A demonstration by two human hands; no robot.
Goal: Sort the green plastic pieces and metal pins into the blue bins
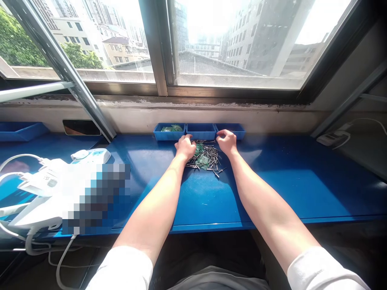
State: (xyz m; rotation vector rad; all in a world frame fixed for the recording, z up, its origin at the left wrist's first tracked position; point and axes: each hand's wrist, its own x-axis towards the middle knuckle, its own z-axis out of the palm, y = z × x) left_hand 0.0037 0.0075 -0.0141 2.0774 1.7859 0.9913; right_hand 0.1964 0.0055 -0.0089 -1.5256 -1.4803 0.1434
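Head view, nearest first: left hand [185,147] curled, fingertips down at the left edge of a heap of metal pins and small green boards [205,156], any hold hidden; right hand [226,142] narrowly cupped just beside the heap's upper right, any hold unclear. Heap on a blue workbench [266,181]. Farther off, three blue trays [201,132] against the wall, green pieces [171,128] in the leftmost; above them, a window [238,44].

A white machine [39,189], partly blurred out, is sitting at the left end of the blue desk [272,181], its white cables [65,257] are trailing below, a blue tray [21,131] is resting behind it, and a white power strip [332,139] is lying off to the right beneath the window [236,44].
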